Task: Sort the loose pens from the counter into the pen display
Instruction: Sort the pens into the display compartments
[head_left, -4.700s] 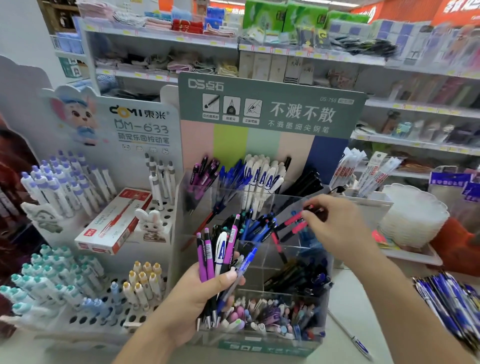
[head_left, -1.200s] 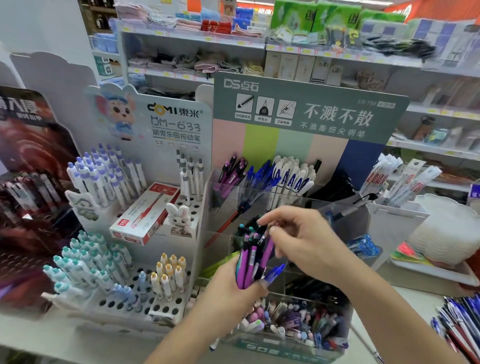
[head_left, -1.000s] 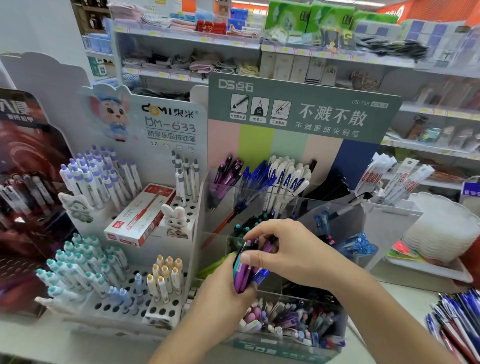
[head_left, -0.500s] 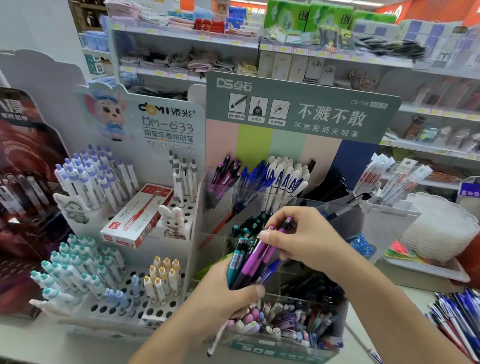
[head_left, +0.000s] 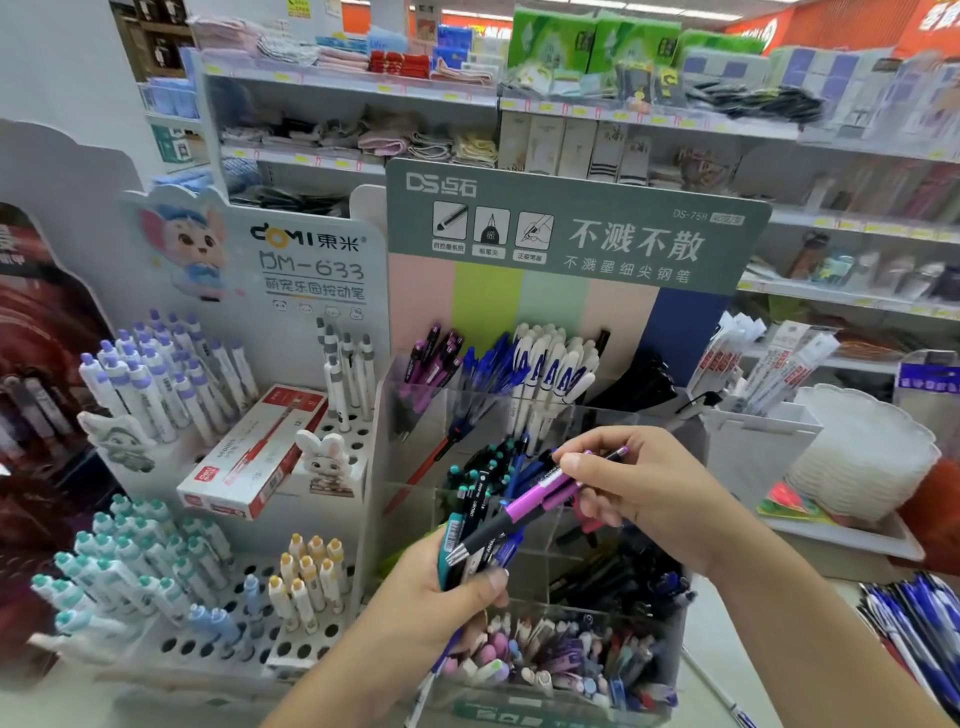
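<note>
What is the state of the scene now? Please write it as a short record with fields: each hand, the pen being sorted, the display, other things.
left hand: grips a bundle of pens
right hand: pinches a purple pen, lifted partly out of the bundle
purple pen: tilted, tip pointing down-left
pen display: clear compartments; purple, blue and white pens in the back row
other: white stand of pastel pens at left, red box on it
</note>
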